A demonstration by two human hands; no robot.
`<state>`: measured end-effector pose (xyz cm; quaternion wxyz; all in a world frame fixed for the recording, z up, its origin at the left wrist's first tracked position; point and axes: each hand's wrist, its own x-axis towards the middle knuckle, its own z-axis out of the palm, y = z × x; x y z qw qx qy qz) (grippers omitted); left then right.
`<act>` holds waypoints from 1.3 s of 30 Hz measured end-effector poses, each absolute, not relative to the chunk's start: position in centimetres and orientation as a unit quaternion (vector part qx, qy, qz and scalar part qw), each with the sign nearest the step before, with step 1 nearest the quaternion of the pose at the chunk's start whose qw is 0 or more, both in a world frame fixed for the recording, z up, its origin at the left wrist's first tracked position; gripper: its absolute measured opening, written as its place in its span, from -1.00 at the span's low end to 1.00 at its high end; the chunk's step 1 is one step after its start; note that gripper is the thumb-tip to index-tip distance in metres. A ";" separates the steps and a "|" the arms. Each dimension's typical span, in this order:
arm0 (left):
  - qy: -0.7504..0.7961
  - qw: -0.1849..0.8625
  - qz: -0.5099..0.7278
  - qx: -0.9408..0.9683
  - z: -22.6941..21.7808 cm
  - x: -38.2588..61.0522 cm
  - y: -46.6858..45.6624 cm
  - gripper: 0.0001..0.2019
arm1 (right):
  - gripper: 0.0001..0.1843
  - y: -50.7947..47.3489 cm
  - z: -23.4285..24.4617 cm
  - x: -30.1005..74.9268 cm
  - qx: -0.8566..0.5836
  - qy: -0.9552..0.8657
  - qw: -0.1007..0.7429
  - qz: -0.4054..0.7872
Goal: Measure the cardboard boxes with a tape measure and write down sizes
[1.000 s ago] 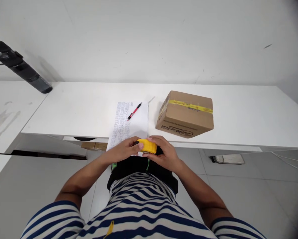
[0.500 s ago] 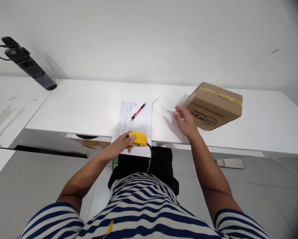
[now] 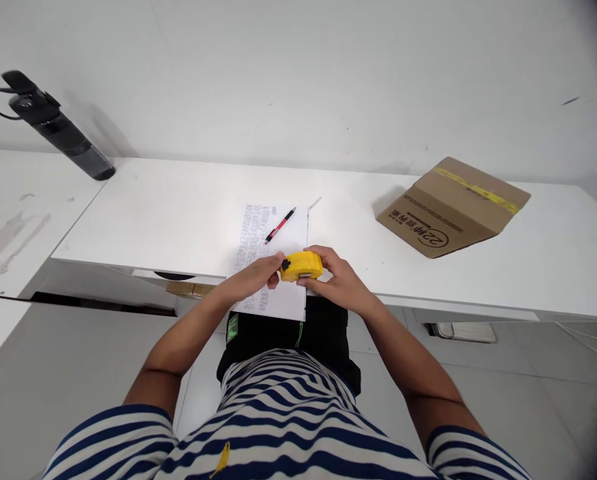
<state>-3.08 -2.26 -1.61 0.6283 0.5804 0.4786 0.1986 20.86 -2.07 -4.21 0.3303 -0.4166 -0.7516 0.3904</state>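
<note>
A yellow tape measure (image 3: pixel 303 265) is held between both hands, over the lower part of a written sheet of paper (image 3: pixel 293 303). My left hand (image 3: pixel 257 276) pinches its left end, by the black part. On the right end, my right hand (image 3: pixel 339 280) grips the case with thumb and fingers. A red and black pen (image 3: pixel 280 225) lies slantwise on the paper, just beyond the hands. The paper overhangs the front edge of the white table (image 3: pixel 178 220). To the right a cardboard box (image 3: pixel 453 207) with yellow tape on it rests on the tabletop, apart from my hands.
A dark bottle (image 3: pixel 61 127) stands at the back left near the wall. Below the tabletop sit a brown box (image 3: pixel 188 289) on the left and a pale flat object (image 3: pixel 466 332) on the right. Cables (image 3: pixel 586 337) hang at the lower right.
My right hand has left the box and come over to grip the tape measure. The tape measure has moved right and slightly up. The box now rests farther right, at a different angle.
</note>
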 end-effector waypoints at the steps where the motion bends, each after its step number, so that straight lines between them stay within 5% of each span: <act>1: 0.487 0.613 0.186 0.594 -1.4 -3.5 -2.2 -0.23 | -0.34 -2.1 -4.4 21.0 -0.413 -0.753 0.330 0.392; 9: 0.493 0.605 0.207 0.590 0.0 -6.0 -1.7 -0.57 | -0.42 -2.0 -4.1 21.7 -0.440 -0.740 0.336 0.382; 20: 0.579 0.482 0.200 0.626 -2.3 -6.6 -0.6 -0.68 | -0.31 0.1 -7.3 22.0 -0.485 -0.696 0.310 0.429; 28: 0.582 0.402 0.167 0.687 -1.3 -3.2 -0.7 -0.48 | -0.43 1.0 -5.6 19.9 -0.464 -0.764 0.333 0.299; 34: 0.521 0.521 0.202 0.645 -1.9 -2.8 0.3 -0.11 | -0.37 1.2 -6.0 17.7 -0.466 -0.804 0.330 0.165; 39: 0.476 0.578 0.294 0.594 -2.6 -3.1 1.0 -0.28 | -0.18 1.1 -4.9 20.0 -0.358 -0.839 0.310 0.269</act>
